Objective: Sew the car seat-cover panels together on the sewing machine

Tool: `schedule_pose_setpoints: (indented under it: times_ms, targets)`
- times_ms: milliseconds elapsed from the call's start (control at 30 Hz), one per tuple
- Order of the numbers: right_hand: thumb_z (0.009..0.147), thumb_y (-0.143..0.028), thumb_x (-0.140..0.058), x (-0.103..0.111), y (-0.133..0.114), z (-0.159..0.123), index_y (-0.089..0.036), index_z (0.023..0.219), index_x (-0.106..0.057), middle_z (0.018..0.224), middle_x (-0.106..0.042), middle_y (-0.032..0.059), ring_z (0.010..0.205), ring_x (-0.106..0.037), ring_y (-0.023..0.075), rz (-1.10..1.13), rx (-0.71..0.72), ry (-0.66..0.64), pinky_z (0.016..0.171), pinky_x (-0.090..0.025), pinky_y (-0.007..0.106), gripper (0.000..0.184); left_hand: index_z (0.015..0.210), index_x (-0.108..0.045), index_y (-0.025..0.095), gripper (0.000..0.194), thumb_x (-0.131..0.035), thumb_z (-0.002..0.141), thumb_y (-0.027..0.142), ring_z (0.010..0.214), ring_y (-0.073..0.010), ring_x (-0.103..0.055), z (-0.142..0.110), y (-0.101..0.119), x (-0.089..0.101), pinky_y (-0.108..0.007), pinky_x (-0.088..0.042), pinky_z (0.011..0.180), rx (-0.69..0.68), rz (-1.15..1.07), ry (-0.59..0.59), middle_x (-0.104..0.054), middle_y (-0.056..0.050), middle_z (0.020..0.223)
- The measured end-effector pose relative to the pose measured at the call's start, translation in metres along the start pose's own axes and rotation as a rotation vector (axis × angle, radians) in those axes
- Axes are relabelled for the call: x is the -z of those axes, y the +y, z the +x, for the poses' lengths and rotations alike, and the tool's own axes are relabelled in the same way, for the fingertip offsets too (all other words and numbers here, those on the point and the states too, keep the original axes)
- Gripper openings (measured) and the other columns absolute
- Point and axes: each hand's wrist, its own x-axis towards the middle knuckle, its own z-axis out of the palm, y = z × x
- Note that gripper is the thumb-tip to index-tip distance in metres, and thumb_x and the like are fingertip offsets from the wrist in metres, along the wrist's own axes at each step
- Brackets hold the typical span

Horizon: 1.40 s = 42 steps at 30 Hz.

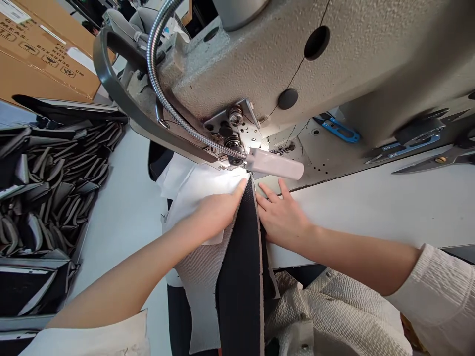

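Observation:
My left hand (pixel 218 212) is closed on the layered fabric, its extended finger at the seam edge just before the presser area; its other fingers are mostly hidden. White sheet material (pixel 200 183) lies under and around that hand, over grey mesh fabric (pixel 204 277). A long black fabric strip (pixel 241 267) with a grey edge runs from the needle area down toward my lap. My right hand (pixel 284 217) lies flat with fingers spread, beside the strip's right edge, fingertips on the machine bed. The sewing machine (pixel 334 64) stands above, its needle hidden behind a lit pinkish-white lamp head (pixel 276 164).
Blue-handled thread snips (pixel 337 127) and another blue tool (pixel 413 147) lie on the machine bed, with scissors (pixel 440 160) at right. Stacked black and grey fabric pieces (pixel 55 193) fill the left side, below a cardboard box (pixel 44 54). A flexible metal lamp conduit (pixel 156 74) arches overhead.

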Motion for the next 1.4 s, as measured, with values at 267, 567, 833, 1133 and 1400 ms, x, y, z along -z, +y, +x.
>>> schedule_pose_setpoints:
  times_ms: [267,567,833,1133,1400]
  targets:
    - [0.09,-0.013,-0.041,-0.003,-0.004,-0.016,-0.013,0.106,-0.058,0.099,-0.067,0.0104,0.101,-0.061,0.023,-0.198,0.373,0.408,0.099,-0.041,0.047,0.024,0.146,0.009,0.012,0.074,-0.036,0.089,0.027,0.083,-0.0287,-0.064,-0.006,0.002,-0.005,-0.033,-0.046,0.066,-0.125,-0.062,0.005,-0.065,-0.014,0.102]
    - [0.088,-0.01,-0.041,-0.008,-0.007,-0.018,0.0,0.115,-0.06,0.113,-0.063,0.021,0.105,-0.061,0.0291,-0.217,0.452,0.315,0.087,-0.053,0.039,0.034,0.147,-0.001,0.017,0.069,-0.033,0.086,0.021,0.084,-0.0253,-0.064,-0.004,0.006,-0.029,-0.032,-0.047,0.065,-0.005,-0.047,0.181,-0.063,-0.01,0.104]
    - [0.089,-0.01,-0.042,-0.005,-0.005,-0.018,-0.001,0.115,-0.059,0.115,-0.062,0.0218,0.108,-0.06,0.0284,-0.205,0.452,0.295,0.089,-0.052,0.039,0.033,0.148,-0.008,0.021,0.056,-0.022,0.095,0.033,0.087,-0.023,-0.065,-0.008,-0.012,-0.016,-0.029,-0.047,0.07,-0.117,-0.24,0.118,-0.067,-0.008,0.104]
    - [0.089,-0.01,-0.043,-0.004,-0.005,-0.018,-0.001,0.115,-0.06,0.114,-0.063,0.0197,0.108,-0.06,0.0283,-0.215,0.448,0.292,0.09,-0.052,0.038,0.032,0.148,-0.003,0.017,0.064,-0.029,0.09,0.028,0.072,-0.0251,-0.066,-0.01,-0.003,-0.01,-0.03,-0.045,0.06,-0.064,-0.051,0.057,-0.069,-0.008,0.084]
    - [0.089,-0.01,-0.042,-0.002,-0.005,-0.017,-0.002,0.115,-0.061,0.115,-0.063,0.0185,0.108,-0.06,0.0282,-0.231,0.445,0.29,0.091,-0.052,0.038,0.033,0.148,-0.004,0.021,0.073,-0.037,0.083,0.024,0.082,-0.0255,-0.065,-0.013,0.005,-0.014,-0.031,-0.047,0.063,-0.013,-0.038,0.131,-0.067,-0.007,0.099]
